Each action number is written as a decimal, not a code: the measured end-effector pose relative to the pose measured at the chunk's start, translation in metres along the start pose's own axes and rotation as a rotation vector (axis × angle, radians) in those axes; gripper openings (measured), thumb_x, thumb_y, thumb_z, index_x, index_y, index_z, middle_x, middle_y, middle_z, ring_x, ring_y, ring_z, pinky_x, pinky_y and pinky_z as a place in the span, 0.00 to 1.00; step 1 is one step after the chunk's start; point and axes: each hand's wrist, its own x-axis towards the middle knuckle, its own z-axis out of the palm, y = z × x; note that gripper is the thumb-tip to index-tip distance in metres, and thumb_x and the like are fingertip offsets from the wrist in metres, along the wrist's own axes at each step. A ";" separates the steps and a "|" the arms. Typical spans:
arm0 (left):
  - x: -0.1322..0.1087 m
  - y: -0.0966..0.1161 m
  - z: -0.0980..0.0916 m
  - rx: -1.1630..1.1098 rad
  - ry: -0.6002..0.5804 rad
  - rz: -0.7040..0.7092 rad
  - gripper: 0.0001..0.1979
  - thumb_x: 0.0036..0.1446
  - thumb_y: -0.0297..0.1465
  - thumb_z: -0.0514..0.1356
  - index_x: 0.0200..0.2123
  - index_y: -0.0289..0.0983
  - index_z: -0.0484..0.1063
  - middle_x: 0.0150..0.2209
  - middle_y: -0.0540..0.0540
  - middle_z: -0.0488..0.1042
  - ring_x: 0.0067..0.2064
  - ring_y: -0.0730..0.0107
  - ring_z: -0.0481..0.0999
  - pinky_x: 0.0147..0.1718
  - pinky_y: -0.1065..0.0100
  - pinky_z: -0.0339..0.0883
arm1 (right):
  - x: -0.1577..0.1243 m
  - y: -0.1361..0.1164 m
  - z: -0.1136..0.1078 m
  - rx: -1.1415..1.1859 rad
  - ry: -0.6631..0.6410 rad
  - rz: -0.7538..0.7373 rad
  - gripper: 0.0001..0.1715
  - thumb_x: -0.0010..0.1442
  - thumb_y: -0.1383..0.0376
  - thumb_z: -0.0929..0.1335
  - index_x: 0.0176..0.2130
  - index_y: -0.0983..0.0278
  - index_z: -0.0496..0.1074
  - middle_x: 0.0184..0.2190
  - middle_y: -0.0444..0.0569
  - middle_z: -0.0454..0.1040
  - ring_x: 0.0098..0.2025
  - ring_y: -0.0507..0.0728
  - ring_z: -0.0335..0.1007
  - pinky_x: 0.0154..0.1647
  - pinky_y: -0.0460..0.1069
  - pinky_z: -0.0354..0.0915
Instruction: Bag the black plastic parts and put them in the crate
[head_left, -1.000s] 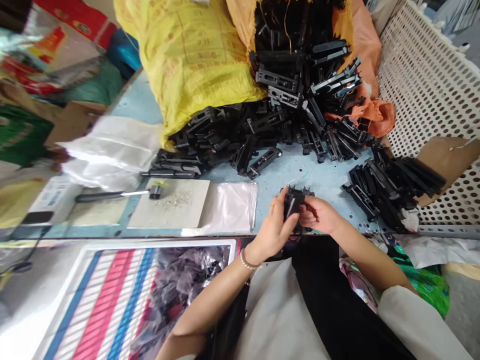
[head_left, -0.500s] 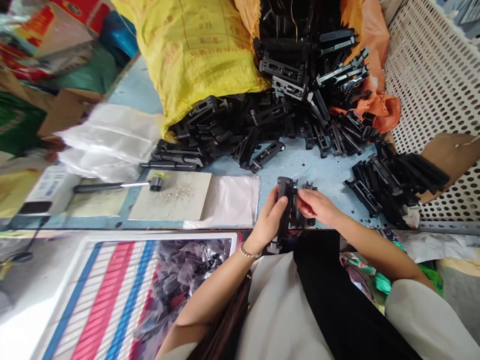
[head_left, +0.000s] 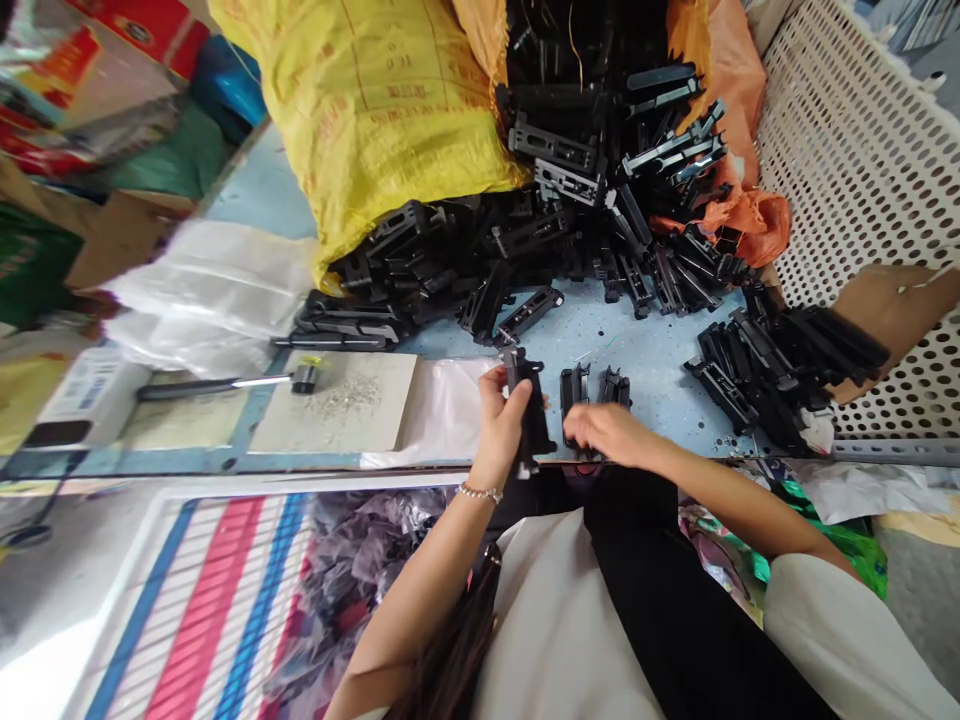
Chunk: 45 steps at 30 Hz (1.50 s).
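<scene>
My left hand [head_left: 501, 415] is closed around a long black bracket-like part [head_left: 531, 410], thumb across its face, held upright at the table's front edge. To its right, my right hand [head_left: 611, 432] has its fingers drawn together at the lower end of a second black part [head_left: 574, 390]. Whether the fingertips grip that part or something small is hidden. Another black part [head_left: 615, 388] stands just beyond the right hand. Between the left hand's part and the second one there is a narrow gap of blue tabletop [head_left: 553, 372].
A large heap of similar black parts [head_left: 555, 225] spills from a yellow sack [head_left: 390, 110]. More lie in a pile [head_left: 757, 370] at right, by a perforated white crate [head_left: 847, 150]. Leftward are a hammer [head_left: 217, 386], a board with small bits [head_left: 300, 425] and clear plastic bags [head_left: 450, 400].
My left hand has moved left with its black part, away from the right hand. My right hand has left that part and lowered to the second part, which now shows.
</scene>
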 end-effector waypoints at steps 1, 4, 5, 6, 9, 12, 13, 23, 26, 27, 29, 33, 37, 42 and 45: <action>0.006 -0.010 -0.002 0.029 0.045 -0.031 0.24 0.60 0.45 0.61 0.54 0.39 0.64 0.44 0.45 0.73 0.41 0.67 0.76 0.44 0.61 0.73 | 0.015 0.010 -0.017 -0.065 0.125 0.038 0.25 0.73 0.52 0.55 0.38 0.61 0.72 0.30 0.47 0.73 0.33 0.55 0.69 0.35 0.50 0.64; 0.017 -0.033 0.003 0.188 0.114 -0.050 0.20 0.61 0.42 0.59 0.52 0.37 0.67 0.47 0.41 0.74 0.52 0.58 0.74 0.55 0.54 0.68 | 0.064 0.050 -0.070 -0.404 0.619 0.251 0.20 0.71 0.55 0.60 0.50 0.66 0.69 0.48 0.63 0.71 0.50 0.66 0.65 0.49 0.60 0.63; 0.017 -0.038 0.007 0.235 0.116 -0.023 0.20 0.61 0.41 0.58 0.53 0.37 0.67 0.51 0.38 0.72 0.56 0.56 0.71 0.58 0.52 0.65 | 0.079 0.064 -0.085 -0.491 0.703 0.341 0.22 0.69 0.56 0.62 0.54 0.69 0.66 0.53 0.68 0.67 0.54 0.70 0.61 0.52 0.63 0.61; 0.016 -0.041 0.011 0.276 0.109 0.014 0.22 0.62 0.39 0.58 0.56 0.38 0.65 0.56 0.36 0.70 0.60 0.54 0.69 0.61 0.51 0.62 | 0.090 0.077 -0.098 -0.543 0.720 0.422 0.25 0.69 0.58 0.63 0.57 0.72 0.64 0.55 0.71 0.65 0.57 0.72 0.58 0.54 0.66 0.59; 0.008 -0.043 0.018 0.359 0.057 0.123 0.29 0.62 0.36 0.58 0.64 0.39 0.58 0.65 0.33 0.58 0.65 0.51 0.63 0.63 0.48 0.60 | 0.103 0.100 -0.121 -0.588 0.664 0.550 0.28 0.67 0.63 0.64 0.60 0.77 0.60 0.56 0.74 0.64 0.59 0.74 0.55 0.56 0.67 0.56; -0.001 -0.032 0.020 0.407 0.056 0.230 0.29 0.62 0.36 0.58 0.66 0.40 0.57 0.66 0.34 0.56 0.68 0.51 0.57 0.65 0.47 0.57 | 0.080 0.098 -0.122 -0.516 0.684 0.586 0.24 0.67 0.62 0.62 0.57 0.77 0.64 0.51 0.71 0.69 0.56 0.73 0.59 0.57 0.66 0.56; -0.003 -0.025 0.022 0.386 0.053 0.256 0.28 0.63 0.37 0.58 0.65 0.40 0.58 0.66 0.35 0.57 0.68 0.52 0.57 0.65 0.48 0.56 | 0.067 0.092 -0.116 -0.483 0.713 0.569 0.24 0.68 0.61 0.61 0.56 0.76 0.65 0.49 0.70 0.70 0.54 0.72 0.60 0.56 0.66 0.57; -0.008 0.047 0.074 -0.442 -0.257 -0.260 0.26 0.54 0.44 0.66 0.52 0.39 0.69 0.40 0.48 0.76 0.35 0.71 0.75 0.35 0.69 0.70 | -0.039 -0.015 -0.025 -0.389 0.556 -0.214 0.22 0.71 0.55 0.58 0.59 0.60 0.63 0.48 0.57 0.70 0.49 0.65 0.64 0.51 0.61 0.62; -0.023 0.054 0.059 -0.403 -0.378 -0.351 0.23 0.53 0.45 0.66 0.47 0.36 0.72 0.30 0.50 0.75 0.24 0.75 0.70 0.22 0.72 0.64 | -0.026 -0.008 -0.040 -0.378 0.653 -0.191 0.17 0.71 0.56 0.58 0.51 0.59 0.66 0.44 0.55 0.69 0.47 0.65 0.63 0.51 0.61 0.61; -0.028 0.055 0.054 -0.377 -0.412 -0.379 0.23 0.53 0.47 0.66 0.43 0.35 0.73 0.27 0.50 0.74 0.22 0.75 0.69 0.20 0.72 0.61 | -0.018 -0.005 -0.044 -0.392 0.644 -0.184 0.16 0.70 0.55 0.59 0.48 0.60 0.67 0.42 0.55 0.70 0.45 0.65 0.63 0.50 0.61 0.61; -0.035 0.056 0.048 -0.335 -0.428 -0.410 0.22 0.53 0.48 0.65 0.36 0.34 0.73 0.22 0.50 0.72 0.19 0.75 0.67 0.17 0.72 0.58 | -0.002 -0.003 -0.045 -0.369 0.583 -0.171 0.16 0.69 0.52 0.59 0.41 0.60 0.67 0.38 0.54 0.69 0.42 0.64 0.62 0.48 0.60 0.60; -0.035 0.056 0.044 -0.320 -0.302 -0.387 0.21 0.51 0.48 0.67 0.32 0.35 0.72 0.21 0.51 0.71 0.19 0.75 0.67 0.18 0.72 0.59 | 0.012 -0.014 -0.031 -0.025 0.426 -0.045 0.23 0.73 0.51 0.51 0.37 0.59 0.64 0.31 0.47 0.66 0.36 0.58 0.62 0.41 0.54 0.61; -0.025 0.060 0.039 -0.439 -0.159 -0.402 0.23 0.51 0.46 0.67 0.41 0.33 0.75 0.26 0.51 0.73 0.25 0.75 0.71 0.24 0.73 0.65 | -0.004 -0.020 -0.012 -0.158 0.289 -0.226 0.23 0.71 0.48 0.56 0.36 0.59 0.66 0.31 0.47 0.69 0.36 0.58 0.62 0.40 0.54 0.59; -0.025 0.060 0.039 -0.458 -0.176 -0.363 0.25 0.54 0.46 0.65 0.47 0.34 0.73 0.30 0.50 0.73 0.26 0.77 0.70 0.26 0.73 0.65 | -0.027 -0.023 0.018 -0.325 0.250 -0.332 0.14 0.70 0.57 0.62 0.34 0.60 0.67 0.32 0.49 0.70 0.36 0.59 0.64 0.39 0.54 0.59; -0.023 0.047 0.033 -0.366 -0.049 -0.178 0.28 0.55 0.45 0.66 0.54 0.41 0.64 0.36 0.51 0.74 0.27 0.76 0.72 0.27 0.72 0.68 | -0.023 -0.026 0.024 -0.076 0.172 -0.167 0.15 0.72 0.60 0.59 0.34 0.60 0.66 0.31 0.46 0.69 0.34 0.56 0.66 0.37 0.51 0.63</action>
